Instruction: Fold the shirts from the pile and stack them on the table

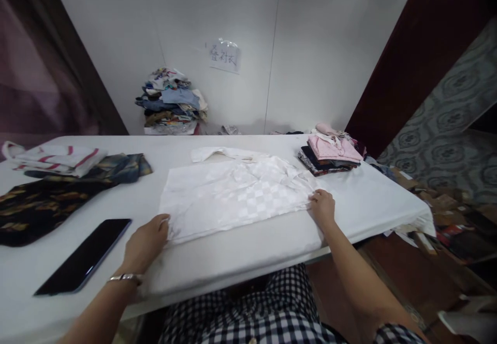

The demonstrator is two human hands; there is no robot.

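A white checked shirt (pixel 236 194) lies sideways on the white-covered table (pixel 233 253), its collar end toward the right and one sleeve stretched out along the far side. My left hand (pixel 149 238) pinches the shirt's near left corner at the hem. At the near right, by the shoulder, my right hand (pixel 322 207) is closed on the shirt's edge. The fabric between the two hands lies mostly flat, with some creases near the collar.
Left of the shirt are a black phone (pixel 85 256), a dark patterned garment (pixel 42 204) and a white garment with red stripes (pixel 62 159). Folded clothes (pixel 334 150) are stacked at the right. A tall clothes pile (pixel 171 101) stands by the wall, below a paper sign (pixel 224 56).
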